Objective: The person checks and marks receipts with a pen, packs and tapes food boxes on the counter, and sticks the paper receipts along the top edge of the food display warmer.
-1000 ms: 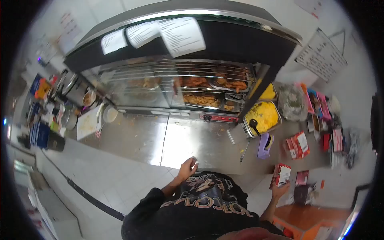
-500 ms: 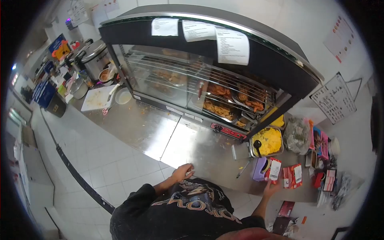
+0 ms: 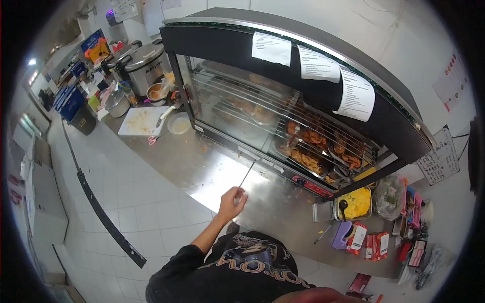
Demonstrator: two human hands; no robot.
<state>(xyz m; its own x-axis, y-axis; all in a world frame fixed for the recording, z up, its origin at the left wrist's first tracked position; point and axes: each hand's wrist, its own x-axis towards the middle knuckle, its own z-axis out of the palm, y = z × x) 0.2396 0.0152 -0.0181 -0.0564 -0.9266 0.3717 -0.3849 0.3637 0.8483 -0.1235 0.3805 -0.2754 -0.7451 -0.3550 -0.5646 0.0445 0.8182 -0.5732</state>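
My left hand [image 3: 233, 203] is held over the steel counter [image 3: 273, 207], near its front edge. The fingers are curled together, and whatever they may hold is hidden. My right hand does not show. Beyond the left hand stands a heated display cabinet [image 3: 298, 180] with its glass partly slid aside. Inside, fried pieces of food [image 3: 304, 160] lie in metal trays under a wire rack. To the right, a red and white box [image 3: 357, 237] leans by a purple holder [image 3: 342, 235], beside another red box [image 3: 377, 245].
A tray of yellow food [image 3: 359, 203] with a black ladle [image 3: 343, 204] sits right of the cabinet. On the left are a cutting board [image 3: 141, 122], a knife [image 3: 165, 114], red-handled scissors [image 3: 152, 140], a bowl [image 3: 179, 123] and a large cooker [image 3: 146, 63]. Papers [image 3: 356, 93] hang on the cabinet.
My left hand has moved forward from the counter edge to above the counter. My right hand has let go of the red and white box and left the view. The view has turned left.
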